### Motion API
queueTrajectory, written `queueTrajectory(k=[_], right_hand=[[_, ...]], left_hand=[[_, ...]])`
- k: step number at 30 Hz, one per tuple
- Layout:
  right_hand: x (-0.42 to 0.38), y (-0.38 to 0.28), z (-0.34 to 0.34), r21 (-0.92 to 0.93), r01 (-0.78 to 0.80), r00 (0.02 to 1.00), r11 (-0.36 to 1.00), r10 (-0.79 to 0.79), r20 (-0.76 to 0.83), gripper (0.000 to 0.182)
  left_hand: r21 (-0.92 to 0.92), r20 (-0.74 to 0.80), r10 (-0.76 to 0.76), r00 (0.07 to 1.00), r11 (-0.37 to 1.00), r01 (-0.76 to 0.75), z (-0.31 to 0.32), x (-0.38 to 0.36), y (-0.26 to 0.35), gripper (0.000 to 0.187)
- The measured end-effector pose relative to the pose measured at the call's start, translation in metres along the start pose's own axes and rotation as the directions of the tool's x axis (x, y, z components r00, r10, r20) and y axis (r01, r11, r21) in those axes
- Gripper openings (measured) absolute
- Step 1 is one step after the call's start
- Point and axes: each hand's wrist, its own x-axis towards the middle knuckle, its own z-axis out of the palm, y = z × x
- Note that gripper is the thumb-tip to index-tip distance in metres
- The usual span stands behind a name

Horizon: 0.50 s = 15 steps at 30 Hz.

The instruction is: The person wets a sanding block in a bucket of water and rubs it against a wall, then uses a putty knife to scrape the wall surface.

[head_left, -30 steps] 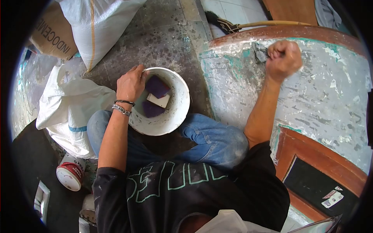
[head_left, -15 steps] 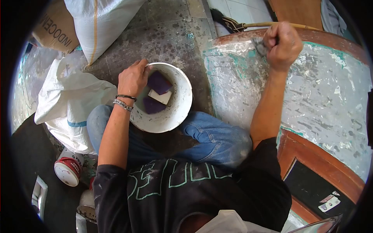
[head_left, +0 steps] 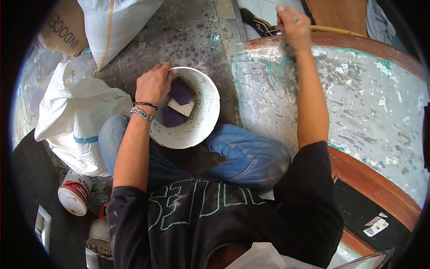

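Observation:
My left hand (head_left: 153,84) is closed over the left rim of a white bucket (head_left: 208,105), which stands tilted between my bent legs. Inside the bucket lie two dark purple flat pieces (head_left: 182,92) and a white block (head_left: 183,108). My right hand (head_left: 295,29) is raised at the wooden top edge of the scuffed wall (head_left: 358,98), fingers curled. A small grey, blurred thing (head_left: 287,49) shows under that hand; its kind is not clear.
A full white sack (head_left: 118,27) and a brown paper bag (head_left: 62,29) stand at the back left. A crumpled white sack (head_left: 80,116) lies beside my left knee. Paint cans (head_left: 74,197) are lower left. A bamboo stick (head_left: 333,30) lies behind the wall's wooden edge (head_left: 349,41).
My right hand has moved up and left along the wall's top, with the grey thing. My left hand stays on the bucket rim; the view has shifted slightly.

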Motion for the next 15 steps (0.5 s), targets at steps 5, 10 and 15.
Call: queueTrajectory(k=[5, 10, 15], right_hand=[[-0.007, -0.032, 0.0, 0.07, 0.037, 0.999, 0.997, -0.036, -0.017, 0.036], [-0.009, 0.006, 0.005, 0.057, -0.047, 0.997, 0.997, 0.051, -0.058, 0.034], [-0.007, -0.018, 0.002, -0.059, 0.076, 0.994, 0.995, -0.08, -0.075, 0.035]], left_hand=[[-0.004, 0.008, -0.006, 1.0, 1.0, 0.006, -0.003, 0.0, 0.0, 0.02], [-0.023, -0.02, -0.003, 1.0, 1.0, 0.003, -0.002, 0.0, -0.002, 0.02], [-0.024, -0.011, 0.016, 1.0, 1.0, -0.016, 0.0, -0.001, -0.002, 0.021]])
